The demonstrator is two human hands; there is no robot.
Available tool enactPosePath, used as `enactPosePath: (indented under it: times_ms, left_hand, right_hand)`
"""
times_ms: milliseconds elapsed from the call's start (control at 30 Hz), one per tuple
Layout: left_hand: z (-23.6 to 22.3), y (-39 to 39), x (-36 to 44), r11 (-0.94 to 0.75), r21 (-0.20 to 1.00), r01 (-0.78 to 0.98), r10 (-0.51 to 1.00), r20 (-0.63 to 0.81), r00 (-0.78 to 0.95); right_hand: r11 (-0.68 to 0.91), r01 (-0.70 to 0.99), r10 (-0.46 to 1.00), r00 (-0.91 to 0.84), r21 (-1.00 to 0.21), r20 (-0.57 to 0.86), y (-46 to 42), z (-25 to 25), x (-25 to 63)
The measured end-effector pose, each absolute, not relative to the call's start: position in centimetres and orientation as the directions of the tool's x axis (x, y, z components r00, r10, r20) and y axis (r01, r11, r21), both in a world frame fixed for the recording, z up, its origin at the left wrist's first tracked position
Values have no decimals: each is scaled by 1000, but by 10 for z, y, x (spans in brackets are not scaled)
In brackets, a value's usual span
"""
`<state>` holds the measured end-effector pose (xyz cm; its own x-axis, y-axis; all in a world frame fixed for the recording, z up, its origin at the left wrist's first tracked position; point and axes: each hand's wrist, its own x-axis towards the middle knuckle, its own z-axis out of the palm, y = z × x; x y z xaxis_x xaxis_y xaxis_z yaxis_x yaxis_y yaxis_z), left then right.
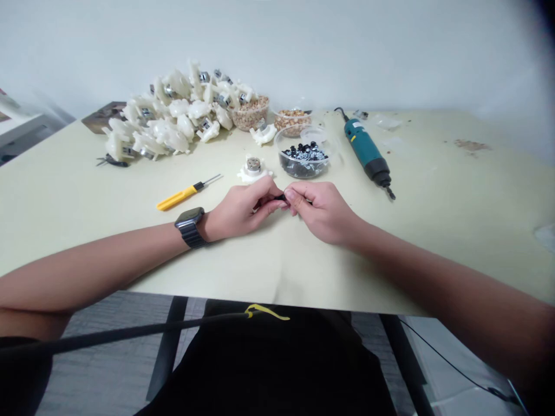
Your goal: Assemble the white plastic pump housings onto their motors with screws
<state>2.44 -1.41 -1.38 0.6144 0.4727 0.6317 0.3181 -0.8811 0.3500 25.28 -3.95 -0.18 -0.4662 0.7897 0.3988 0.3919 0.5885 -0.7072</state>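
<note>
My left hand (255, 205) and my right hand (318, 208) meet over the middle of the table, fingertips pinched together. Between them shows a small black part (281, 197), mostly covered by the fingers; its exact kind cannot be made out. Just behind the left hand sits a white plastic housing (255, 170) with a round metal motor on top. A clear round tub (304, 164) holding small black and silvery parts stands right behind both hands. To the left lies a screwdriver (178, 197) with a yellow handle, its shaft pointing away to the right.
A teal power screwdriver (366, 149) lies at the right with its cord running back. White plastic housings (173, 124) are heaped at the back left, near black cutters (113, 162). Two tubs of small brownish parts (251, 112) stand behind. A dark cord (130, 332) crosses below the table edge.
</note>
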Motion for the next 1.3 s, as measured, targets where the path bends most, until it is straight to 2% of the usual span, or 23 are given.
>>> enactPosePath:
  times_ms: [400,633,800,1167,1233,1300]
  left_hand:
    - [-13,-16,25,-915,293,276,402,694,597]
    - [-12,-15,24,-931,241,274,362,697,619]
    - [-11,-15,25,-940,240,243,340,725,599]
    - [-14,-14,25,-939,261,225,344,765,544]
    - [-13,-14,25,-940,250,233,340,757,558]
    - [-13,-14,25,-943,223,249,329,749,575]
  right_hand:
    - [602,356,756,-544,-715,365,-39,5,256]
    - [519,339,789,-544,-785,286,-42,6,254]
    - [587,330,754,-556,-740,350,-41,7,256]
    - [753,365,655,-502,-548,565,-45,3,252]
    - [720,343,685,-490,-604,538,-45,1,250]
    - [631,312,752,-473,-710,459,-45,1,249]
